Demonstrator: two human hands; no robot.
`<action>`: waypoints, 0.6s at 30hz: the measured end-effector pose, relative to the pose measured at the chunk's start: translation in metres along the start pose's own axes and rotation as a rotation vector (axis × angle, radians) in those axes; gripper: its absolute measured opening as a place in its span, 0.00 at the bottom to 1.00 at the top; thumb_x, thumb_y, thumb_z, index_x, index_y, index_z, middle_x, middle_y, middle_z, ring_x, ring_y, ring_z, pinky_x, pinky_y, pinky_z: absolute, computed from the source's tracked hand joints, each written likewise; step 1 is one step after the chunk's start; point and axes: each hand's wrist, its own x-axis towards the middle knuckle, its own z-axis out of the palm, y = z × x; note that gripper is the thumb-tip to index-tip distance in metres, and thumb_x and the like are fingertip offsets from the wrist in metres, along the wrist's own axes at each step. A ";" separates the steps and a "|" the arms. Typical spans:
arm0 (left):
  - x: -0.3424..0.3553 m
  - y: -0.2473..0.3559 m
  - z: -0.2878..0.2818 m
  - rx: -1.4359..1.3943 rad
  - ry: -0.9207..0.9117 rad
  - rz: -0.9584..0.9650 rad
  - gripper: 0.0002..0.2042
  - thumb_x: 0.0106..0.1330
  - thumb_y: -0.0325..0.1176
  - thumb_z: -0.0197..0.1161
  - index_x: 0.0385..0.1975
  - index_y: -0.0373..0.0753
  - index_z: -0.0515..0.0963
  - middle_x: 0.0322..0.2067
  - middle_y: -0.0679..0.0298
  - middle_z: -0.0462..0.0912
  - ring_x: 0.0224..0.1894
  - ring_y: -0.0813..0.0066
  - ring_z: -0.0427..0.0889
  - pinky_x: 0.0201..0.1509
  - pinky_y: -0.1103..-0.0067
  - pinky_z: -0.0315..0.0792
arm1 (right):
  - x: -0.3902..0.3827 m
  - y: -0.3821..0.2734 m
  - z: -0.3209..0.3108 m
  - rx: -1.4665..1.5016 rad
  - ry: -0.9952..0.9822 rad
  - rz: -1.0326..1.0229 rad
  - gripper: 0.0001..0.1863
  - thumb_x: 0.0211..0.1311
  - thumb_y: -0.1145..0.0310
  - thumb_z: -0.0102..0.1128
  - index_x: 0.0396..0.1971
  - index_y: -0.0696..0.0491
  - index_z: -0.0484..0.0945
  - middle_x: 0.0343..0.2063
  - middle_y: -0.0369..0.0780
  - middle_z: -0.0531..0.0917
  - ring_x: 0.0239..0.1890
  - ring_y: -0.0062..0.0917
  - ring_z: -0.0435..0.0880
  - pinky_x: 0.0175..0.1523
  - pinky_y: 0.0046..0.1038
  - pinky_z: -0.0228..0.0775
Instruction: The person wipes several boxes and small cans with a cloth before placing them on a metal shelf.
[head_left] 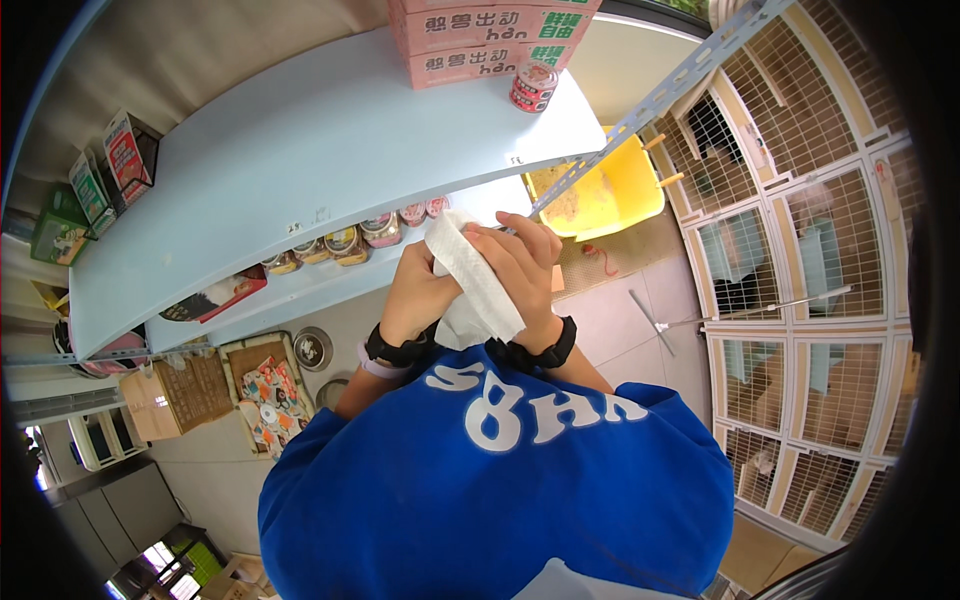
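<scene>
A white, textured paper towel [483, 298] is held folded between my two hands, in front of my chest, with its loose end hanging towards me. My left hand [413, 298] grips its left side, the thumb pressed near the middle and some fingers hidden behind. Curled over the right side, the fingers of my right hand [527, 272] clasp the same towel. I cannot make out whether anything lies inside the folds. Just beyond my hands is the edge of a pale blue shelf [300, 170], with several lidded jars [347, 245] on the level beneath.
Pink cartons [480, 55] and stacked small cans [534, 88] stand on the upper shelf. A perforated metal post [640, 115] rises at the shelf's right end. Beyond it are a yellow tub [625, 195] and wire cages [825, 250]. A metal bowl [312, 348] sits on the floor to the left.
</scene>
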 end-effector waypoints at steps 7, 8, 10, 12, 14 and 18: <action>-0.001 -0.007 0.000 0.099 0.103 0.024 0.17 0.50 0.27 0.65 0.41 0.31 0.75 0.35 0.62 0.80 0.37 0.78 0.78 0.39 0.82 0.72 | 0.001 0.003 0.004 0.005 0.032 -0.028 0.19 0.48 0.65 0.60 0.41 0.56 0.76 0.41 0.40 0.79 0.49 0.34 0.72 0.53 0.33 0.54; -0.002 -0.008 0.000 0.099 0.104 0.023 0.17 0.50 0.27 0.65 0.41 0.31 0.75 0.35 0.62 0.80 0.37 0.78 0.78 0.39 0.82 0.72 | 0.001 0.003 0.004 0.005 0.032 -0.028 0.19 0.48 0.65 0.60 0.41 0.56 0.76 0.41 0.40 0.79 0.49 0.34 0.72 0.53 0.33 0.54; -0.003 -0.010 -0.001 -0.062 0.114 -0.014 0.18 0.50 0.25 0.64 0.43 0.32 0.74 0.37 0.62 0.79 0.38 0.77 0.78 0.41 0.81 0.72 | 0.003 0.002 0.003 0.053 0.020 -0.026 0.19 0.46 0.66 0.61 0.41 0.57 0.76 0.41 0.41 0.79 0.47 0.35 0.73 0.52 0.34 0.58; -0.007 -0.003 0.000 -0.181 0.087 -0.049 0.19 0.51 0.24 0.63 0.46 0.32 0.72 0.38 0.62 0.78 0.39 0.76 0.78 0.42 0.81 0.73 | 0.003 0.001 0.004 0.088 0.015 -0.026 0.20 0.45 0.66 0.62 0.41 0.57 0.76 0.41 0.41 0.79 0.46 0.36 0.73 0.51 0.34 0.59; -0.008 0.002 0.000 -0.299 0.056 -0.088 0.21 0.52 0.23 0.62 0.48 0.33 0.70 0.40 0.62 0.78 0.40 0.76 0.78 0.44 0.80 0.73 | 0.003 0.001 0.004 0.120 0.010 -0.022 0.20 0.44 0.67 0.63 0.41 0.57 0.76 0.41 0.41 0.79 0.45 0.36 0.74 0.50 0.35 0.61; -0.010 -0.003 -0.006 -0.532 -0.032 -0.187 0.23 0.53 0.23 0.62 0.51 0.33 0.66 0.43 0.63 0.76 0.43 0.76 0.77 0.44 0.80 0.74 | 0.007 -0.003 0.001 0.181 0.007 -0.036 0.21 0.43 0.69 0.63 0.41 0.57 0.76 0.41 0.41 0.79 0.45 0.35 0.75 0.51 0.35 0.63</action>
